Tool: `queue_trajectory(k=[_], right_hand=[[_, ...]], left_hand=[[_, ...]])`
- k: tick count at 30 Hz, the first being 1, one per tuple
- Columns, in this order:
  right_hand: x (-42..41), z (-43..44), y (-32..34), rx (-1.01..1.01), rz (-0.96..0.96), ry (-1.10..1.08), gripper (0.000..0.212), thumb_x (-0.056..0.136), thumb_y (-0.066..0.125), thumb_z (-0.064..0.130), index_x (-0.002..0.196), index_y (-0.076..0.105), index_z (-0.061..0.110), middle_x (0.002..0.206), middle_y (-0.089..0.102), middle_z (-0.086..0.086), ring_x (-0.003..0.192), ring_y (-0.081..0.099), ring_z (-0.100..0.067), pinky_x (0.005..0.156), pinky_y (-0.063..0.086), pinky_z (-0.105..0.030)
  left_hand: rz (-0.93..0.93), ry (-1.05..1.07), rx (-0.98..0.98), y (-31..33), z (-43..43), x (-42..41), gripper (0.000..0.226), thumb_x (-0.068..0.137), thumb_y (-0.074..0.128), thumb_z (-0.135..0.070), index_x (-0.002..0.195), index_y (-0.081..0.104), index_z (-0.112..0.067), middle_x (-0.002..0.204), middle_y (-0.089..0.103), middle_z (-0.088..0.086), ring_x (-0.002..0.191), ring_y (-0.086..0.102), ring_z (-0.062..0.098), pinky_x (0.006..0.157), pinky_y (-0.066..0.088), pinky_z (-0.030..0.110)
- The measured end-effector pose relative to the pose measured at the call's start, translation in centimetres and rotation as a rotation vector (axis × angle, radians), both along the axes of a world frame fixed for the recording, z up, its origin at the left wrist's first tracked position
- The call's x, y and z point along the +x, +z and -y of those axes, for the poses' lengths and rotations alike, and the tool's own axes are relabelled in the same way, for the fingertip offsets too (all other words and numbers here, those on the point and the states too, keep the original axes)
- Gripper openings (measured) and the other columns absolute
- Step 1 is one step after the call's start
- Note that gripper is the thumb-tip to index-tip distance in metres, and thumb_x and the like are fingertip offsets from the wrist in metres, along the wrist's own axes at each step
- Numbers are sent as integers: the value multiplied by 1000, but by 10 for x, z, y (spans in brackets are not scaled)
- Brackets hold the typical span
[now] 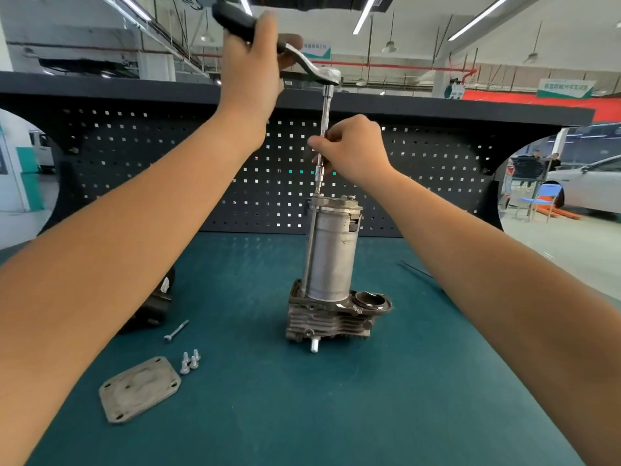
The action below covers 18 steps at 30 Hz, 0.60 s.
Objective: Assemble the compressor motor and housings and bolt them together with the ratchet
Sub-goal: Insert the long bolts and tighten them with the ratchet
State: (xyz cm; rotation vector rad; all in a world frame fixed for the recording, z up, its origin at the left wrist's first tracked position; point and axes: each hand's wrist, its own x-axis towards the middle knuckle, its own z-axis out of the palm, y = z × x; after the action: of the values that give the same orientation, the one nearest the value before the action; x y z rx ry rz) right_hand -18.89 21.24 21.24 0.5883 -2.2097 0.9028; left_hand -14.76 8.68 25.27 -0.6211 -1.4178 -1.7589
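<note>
Motor [331, 253] standing upright on the finned housing [327, 319], straight below the right hand's fingers, out in the middle of the green mat [369, 398]. Up top, the left hand [250, 62] is raised high, fingers clenched round the black handle of the ratchet [312, 67], and the chrome head pokes out just to the right of those fingers. From that head the extension [325, 112] drops straight down, and the right hand [353, 149] has it pinched about midway, fingertips [318, 142] curled onto the bar.

Below the pinch the bar carries on to a socket end that meets the motor's top cap at its left edge. Whether it sits fully on a bolt head there, I can't tell. A long bolt [309, 247] runs down the motor's left flank, right under that meeting point, and into the housing. So motor and housing sit beneath both hands, touched by neither. Only the tool reaches them.

Well below and left of the left hand's fingers, under the forearm, there are loose parts on the mat. One loose bolt [176, 331] lies slanted, three short bolts [190, 362] huddle together nearer the camera, and a flat plate [139, 388] with four corner holes lies just left of them. A black part [154, 297] peeks out from behind the left forearm. Behind the right hand's fingers stands the dark pegboard [168, 156].
</note>
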Motion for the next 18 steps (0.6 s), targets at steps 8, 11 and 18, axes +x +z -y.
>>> queue_trajectory(k=[8, 11, 18], right_hand=[[6, -7, -1, -135, 274, 287, 23, 99, 42, 19, 95, 61, 7, 97, 69, -14, 71, 53, -17, 66, 43, -24], [5, -7, 0, -77, 179, 210, 23, 97, 47, 15, 93, 63, -1, 95, 71, -15, 72, 65, -18, 71, 55, -25], [-1, 0, 1, 3, -12, -52, 32, 90, 60, 27, 73, 59, 0, 66, 59, -8, 64, 56, -20, 66, 51, -29]], left_hand=[[84, -61, 93, 1, 7, -3, 13, 99, 34, -22, 90, 40, -16, 82, 68, -6, 82, 67, 7, 80, 45, 30], [86, -72, 116, 1, 6, -1, 13, 99, 34, -20, 89, 41, -16, 82, 67, -5, 82, 67, 8, 77, 45, 28], [-142, 136, -183, -7, -10, 6, 9, 101, 37, -20, 94, 43, -18, 95, 66, -3, 88, 63, -2, 78, 47, 14]])
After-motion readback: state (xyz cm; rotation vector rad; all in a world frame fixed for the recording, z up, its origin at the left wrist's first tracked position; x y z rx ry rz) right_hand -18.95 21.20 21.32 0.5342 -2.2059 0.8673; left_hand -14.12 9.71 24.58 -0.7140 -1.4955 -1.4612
